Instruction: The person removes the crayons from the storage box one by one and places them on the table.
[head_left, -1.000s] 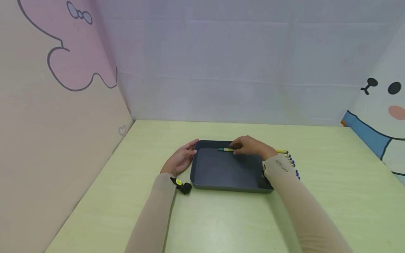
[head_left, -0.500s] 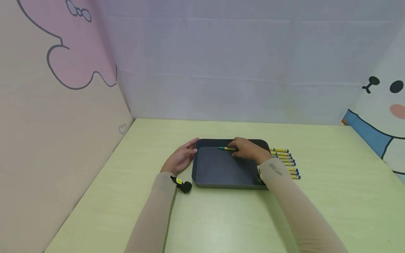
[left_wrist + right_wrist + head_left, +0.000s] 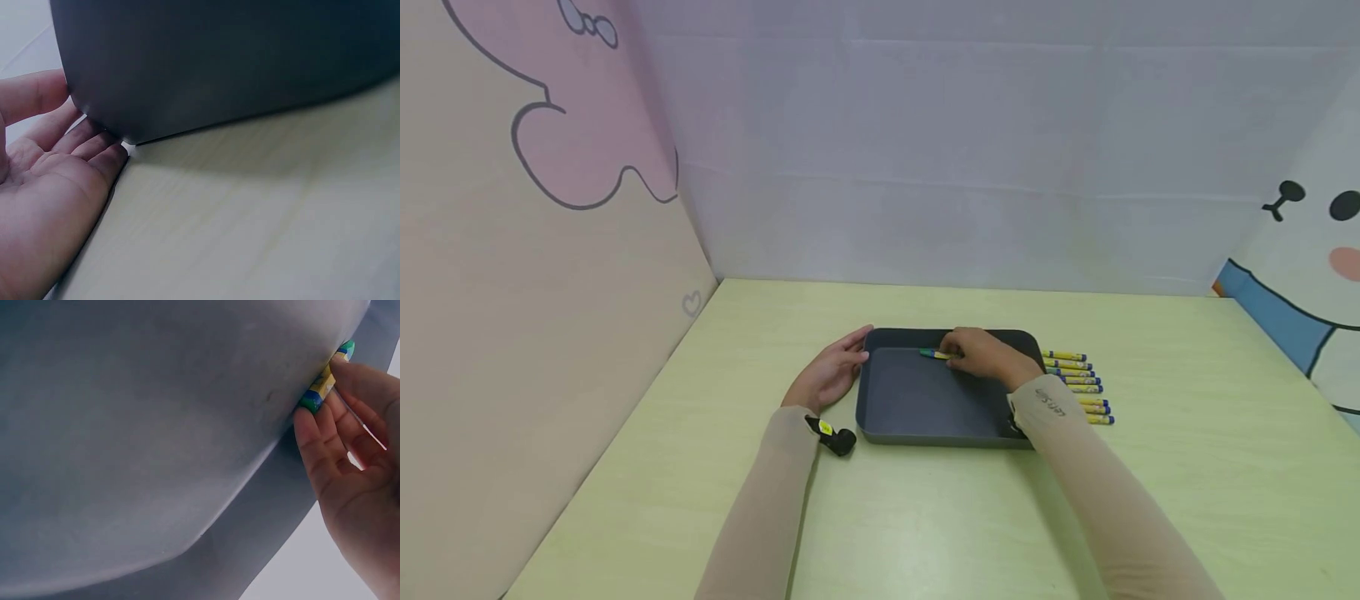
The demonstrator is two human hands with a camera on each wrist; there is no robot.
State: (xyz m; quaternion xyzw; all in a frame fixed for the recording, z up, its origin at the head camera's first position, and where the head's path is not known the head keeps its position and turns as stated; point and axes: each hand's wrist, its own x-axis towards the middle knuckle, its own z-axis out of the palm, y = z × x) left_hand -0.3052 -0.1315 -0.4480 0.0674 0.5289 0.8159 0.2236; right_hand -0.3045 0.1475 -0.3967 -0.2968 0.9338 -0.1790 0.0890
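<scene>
My right hand (image 3: pixel 981 354) pinches a green crayon (image 3: pixel 322 387) with a yellow and blue wrapper between thumb and fingers. The crayon lies crosswise along the far inner side of a dark grey tray (image 3: pixel 936 408); in the head view its green tip points left. My left hand (image 3: pixel 829 375) is at the tray's left side, palm turned inward, fingers reaching toward the far left corner. In the left wrist view its thumb (image 3: pixel 37 94) touches the tray's edge, and its fingertips are partly hidden at the tray's lower corner.
Several yellow-wrapped crayons (image 3: pixel 1086 389) with blue ends lie in a row on the pale wooden table (image 3: pixel 917 517), right of the tray, partly behind the right sleeve (image 3: pixel 1090 467). A white sheet (image 3: pixel 955 150) hangs behind the table, with printed panels at both sides.
My right hand has shifted slightly left with the crayon, and its sleeve now covers less of the crayon row. The left hand stays at the tray.
</scene>
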